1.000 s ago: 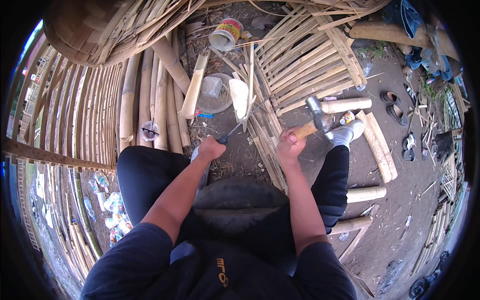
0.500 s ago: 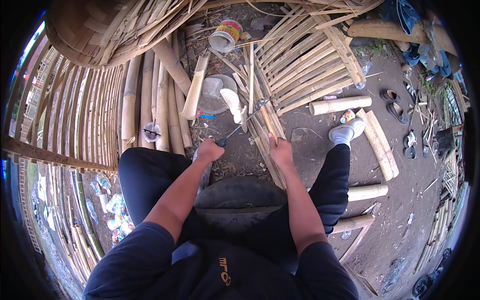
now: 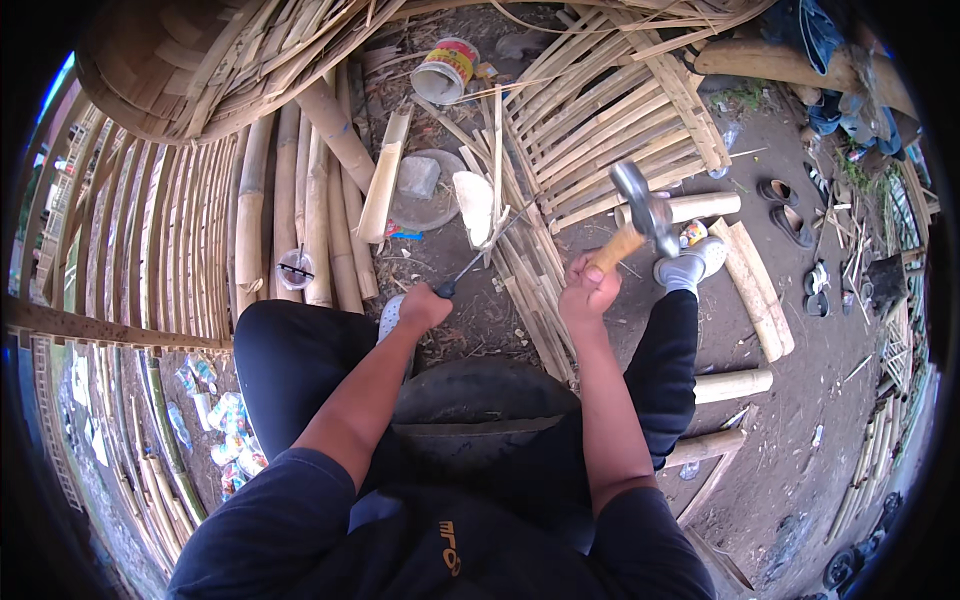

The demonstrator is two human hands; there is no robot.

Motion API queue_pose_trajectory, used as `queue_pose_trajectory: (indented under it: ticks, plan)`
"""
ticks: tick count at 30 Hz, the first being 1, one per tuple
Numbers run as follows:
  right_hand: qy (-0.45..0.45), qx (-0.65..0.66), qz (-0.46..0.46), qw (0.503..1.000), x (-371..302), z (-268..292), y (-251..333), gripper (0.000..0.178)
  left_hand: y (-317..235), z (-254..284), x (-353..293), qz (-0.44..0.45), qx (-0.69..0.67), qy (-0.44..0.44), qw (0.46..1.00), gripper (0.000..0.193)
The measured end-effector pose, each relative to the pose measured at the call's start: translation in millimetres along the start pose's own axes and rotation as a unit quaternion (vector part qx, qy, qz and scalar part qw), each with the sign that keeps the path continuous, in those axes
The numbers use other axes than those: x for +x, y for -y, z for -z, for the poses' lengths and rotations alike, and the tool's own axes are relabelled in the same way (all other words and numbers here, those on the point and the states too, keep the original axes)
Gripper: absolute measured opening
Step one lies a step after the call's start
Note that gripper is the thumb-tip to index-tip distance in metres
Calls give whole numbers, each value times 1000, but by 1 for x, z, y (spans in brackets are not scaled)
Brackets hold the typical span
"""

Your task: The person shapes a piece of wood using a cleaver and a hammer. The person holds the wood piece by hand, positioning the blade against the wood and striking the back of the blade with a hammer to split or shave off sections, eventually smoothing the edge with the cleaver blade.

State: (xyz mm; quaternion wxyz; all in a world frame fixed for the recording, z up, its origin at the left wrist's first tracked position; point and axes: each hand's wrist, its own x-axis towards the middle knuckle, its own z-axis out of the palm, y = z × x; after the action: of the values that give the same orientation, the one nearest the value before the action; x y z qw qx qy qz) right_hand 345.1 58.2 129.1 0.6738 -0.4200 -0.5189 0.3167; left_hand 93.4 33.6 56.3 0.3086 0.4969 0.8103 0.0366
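Observation:
My right hand point(image 3: 590, 290) grips the wooden handle of a claw hammer point(image 3: 645, 212). Its metal head is raised over the ground by my right foot. Closed around a dark handle, my left hand point(image 3: 425, 308) holds a screwdriver-like tool point(image 3: 470, 265) with a thin metal shaft. The shaft points up and right, toward split bamboo strips point(image 3: 530, 285) lying between my feet. Its tip is hard to make out against the strips. Beside the tip lies a pale, flat piece point(image 3: 474, 208) of unclear material.
A slatted bamboo panel point(image 3: 610, 140) lies ahead. Bamboo poles point(image 3: 320, 220) lean at the left, near a plastic cup point(image 3: 295, 268). A stone block point(image 3: 418, 177) sits in a round basin, with a paint bucket point(image 3: 444, 72) beyond. Cut bamboo lengths point(image 3: 755, 290) lie right.
My right hand has lifted the hammer up and right, away from the bamboo strips. My left hand has barely shifted and keeps its hold on the tool.

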Motion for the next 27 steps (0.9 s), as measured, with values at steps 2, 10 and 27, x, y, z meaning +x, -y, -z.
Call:
queue_pose_trajectory:
  ticks: [2,10,27]
  plan:
    - [71,-191,-12,979,-36,27,-59,54,-6,-4,6,2,8,37,999,44]
    - [171,-418,-263,852,-39,19,-71,56,17,3,6,32,47,40,998,49]
    - [205,-197,-481,829,-36,6,-52,32,2,-2,1,53,25,43,997,49]
